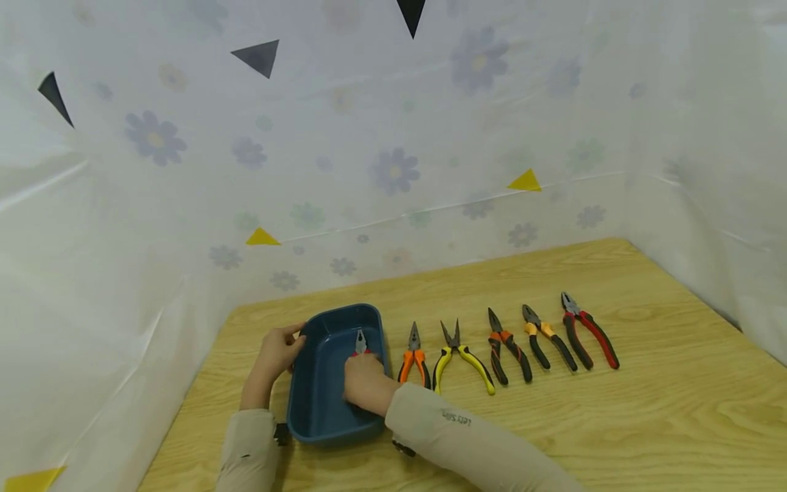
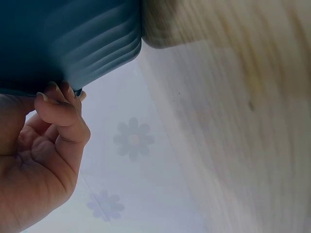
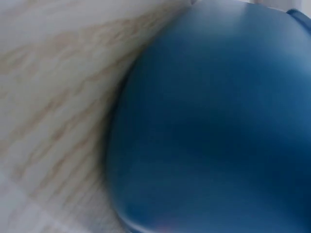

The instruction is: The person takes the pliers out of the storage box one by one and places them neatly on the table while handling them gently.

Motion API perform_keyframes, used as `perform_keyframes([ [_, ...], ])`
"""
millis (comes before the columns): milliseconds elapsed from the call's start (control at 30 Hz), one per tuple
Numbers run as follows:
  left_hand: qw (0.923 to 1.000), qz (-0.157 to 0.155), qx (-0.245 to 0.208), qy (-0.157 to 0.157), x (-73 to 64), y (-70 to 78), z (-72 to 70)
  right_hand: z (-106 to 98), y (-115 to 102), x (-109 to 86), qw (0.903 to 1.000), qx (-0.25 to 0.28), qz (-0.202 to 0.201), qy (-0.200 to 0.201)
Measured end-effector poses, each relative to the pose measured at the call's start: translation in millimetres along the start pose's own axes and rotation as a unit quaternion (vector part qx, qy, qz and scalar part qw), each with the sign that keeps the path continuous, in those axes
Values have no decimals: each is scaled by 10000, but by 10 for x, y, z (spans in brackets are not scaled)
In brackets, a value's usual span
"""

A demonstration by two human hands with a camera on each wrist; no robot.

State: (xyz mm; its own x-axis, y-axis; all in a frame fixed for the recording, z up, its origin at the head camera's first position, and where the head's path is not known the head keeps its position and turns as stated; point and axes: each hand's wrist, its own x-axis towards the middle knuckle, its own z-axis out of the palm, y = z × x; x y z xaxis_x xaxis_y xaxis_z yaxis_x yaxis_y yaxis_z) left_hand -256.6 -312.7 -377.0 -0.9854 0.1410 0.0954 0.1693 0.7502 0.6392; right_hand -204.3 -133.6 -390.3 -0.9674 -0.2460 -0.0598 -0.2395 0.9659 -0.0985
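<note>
Holding the small red-handled pliers (image 1: 360, 344) inside the blue tray (image 1: 320, 403), my right hand (image 1: 364, 384) has its fingers curled round the handles — the jaws point toward twelve o'clock. My left hand (image 1: 278, 351) grips the tray's rim at about nine o'clock, fingers curled under the edge (image 2: 58, 104). Over at three o'clock of the tray, five more pliers (image 1: 510, 342) lie in a row on the desk (image 1: 645, 410), well apart from my hands
</note>
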Motion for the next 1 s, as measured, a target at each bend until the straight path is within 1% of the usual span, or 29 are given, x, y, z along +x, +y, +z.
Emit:
perform_keyframes([
  [67, 10000, -36, -4, -10, -1, -11, 0, 17, -5, 8, 10000, -65, -55, -17],
  [167, 10000, -88, -12, -11, -1, -27, 5, 35, -8, 15, 10000, 17, -44, 28],
  [233, 9999, -99, -7, -11, -1, -31, 9, 24, -2, 19, 9998, 210, 15, -63],
  [333, 9999, -102, 27, 31, 6, -26, 19, -16, 32, 19, 9981, 585, -18, -197],
  [433, 9999, -99, 63, 58, 10, -5, 24, -58, 74, 26, 9935, 1095, 6, -322],
  [500, 9999, -93, 72, 63, 12, 15, 23, -68, 96, 36, 9903, 1355, 12, -314],
  [633, 9999, -49, 112, 88, 9, 36, 24, -61, 119, 62, 9804, 1915, 116, -453],
  [767, 9998, -12, 146, 139, 6, 37, 22, -65, 114, 55, 9727, 2269, 190, -452],
  [867, 9997, 7, 180, 135, 7, 40, 18, -97, 105, 17, 9687, 2444, 212, -382],
  [1000, 9996, 53, 254, 143, 9, 45, 13, -164, 101, -50, 9610, 2752, 154, -219],
])
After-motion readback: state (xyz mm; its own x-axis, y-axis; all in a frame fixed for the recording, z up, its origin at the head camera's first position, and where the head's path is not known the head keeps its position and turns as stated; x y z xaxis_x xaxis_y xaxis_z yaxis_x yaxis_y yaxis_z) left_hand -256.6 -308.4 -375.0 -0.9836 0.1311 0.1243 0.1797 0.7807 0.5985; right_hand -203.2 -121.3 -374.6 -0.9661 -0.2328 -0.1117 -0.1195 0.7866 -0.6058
